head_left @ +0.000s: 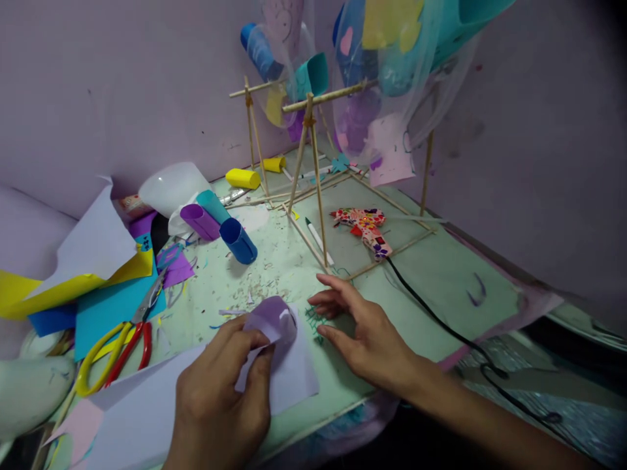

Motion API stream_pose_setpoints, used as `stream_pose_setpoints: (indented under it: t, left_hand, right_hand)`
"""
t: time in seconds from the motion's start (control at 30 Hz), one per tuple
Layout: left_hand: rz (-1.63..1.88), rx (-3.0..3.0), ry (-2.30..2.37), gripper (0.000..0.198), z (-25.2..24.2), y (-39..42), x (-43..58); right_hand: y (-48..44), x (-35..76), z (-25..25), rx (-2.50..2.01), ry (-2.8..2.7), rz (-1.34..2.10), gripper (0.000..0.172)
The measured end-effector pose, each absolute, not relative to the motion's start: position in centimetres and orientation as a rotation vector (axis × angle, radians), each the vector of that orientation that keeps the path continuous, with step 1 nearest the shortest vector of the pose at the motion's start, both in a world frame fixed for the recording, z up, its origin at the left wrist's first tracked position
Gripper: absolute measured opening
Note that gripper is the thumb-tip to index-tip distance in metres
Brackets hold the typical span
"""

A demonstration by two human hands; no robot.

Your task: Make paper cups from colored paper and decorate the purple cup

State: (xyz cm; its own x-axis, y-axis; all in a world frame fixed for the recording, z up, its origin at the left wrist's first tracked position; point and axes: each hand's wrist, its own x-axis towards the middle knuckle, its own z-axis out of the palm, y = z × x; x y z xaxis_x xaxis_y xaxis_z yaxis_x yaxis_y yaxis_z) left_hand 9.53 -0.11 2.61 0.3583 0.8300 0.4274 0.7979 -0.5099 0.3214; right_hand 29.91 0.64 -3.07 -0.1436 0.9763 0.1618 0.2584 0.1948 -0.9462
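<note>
My left hand (223, 391) is closed, pinching a lilac paper piece (272, 323) that curls over at its top, near the front of the green table (441, 274). A larger lilac sheet (294, 375) lies under it. My right hand (365, 329) rests just to the right, fingers stretched out and spread flat on the table, holding nothing; its fingertips lie beside the curled paper. Behind my hands stands a frame of thin wooden sticks (313, 150).
A patterned glue gun (366, 227) with a black cord (441, 320) lies inside the frame. Rolled paper tubes, purple (200, 220), blue (238, 240) and yellow (243, 178), sit at the back left. Scissors (120, 346) and coloured sheets (102, 300) lie left. Bagged paper shapes (386, 72) hang above.
</note>
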Motion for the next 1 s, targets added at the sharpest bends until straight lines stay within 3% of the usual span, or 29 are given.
stream_pose_setpoints:
  t: [0.3, 0.47, 0.67, 0.8, 1.0]
  left_hand:
    - [0.765, 2.592, 1.467, 0.014, 2.2, 0.4, 9.9]
    - [0.612, 2.594, 1.588, 0.016, 1.9, 0.2, 10.2]
    - [0.521, 2.508, 1.506, 0.019, 2.0, 0.0, 10.4]
    - [0.379, 2.503, 1.464, 0.015, 1.9, 0.0, 10.4]
    - [0.694, 2.532, 1.606, 0.031, 1.6, -0.2, 10.3]
  right_hand:
    - [2.2, 30.0, -0.6, -1.076, -1.853, 0.915, 0.076]
    - [3.1, 29.7, 1.2, -0.974, -2.035, 0.883, 0.077]
    - [2.8, 29.5, -2.0, -1.033, -2.109, 0.896, 0.065]
    - [2.4, 29.7, -4.3, -1.108, -2.128, 0.912, 0.068]
    - [2.3, 29.8, -5.2, -1.161, -2.041, 0.872, 0.061]
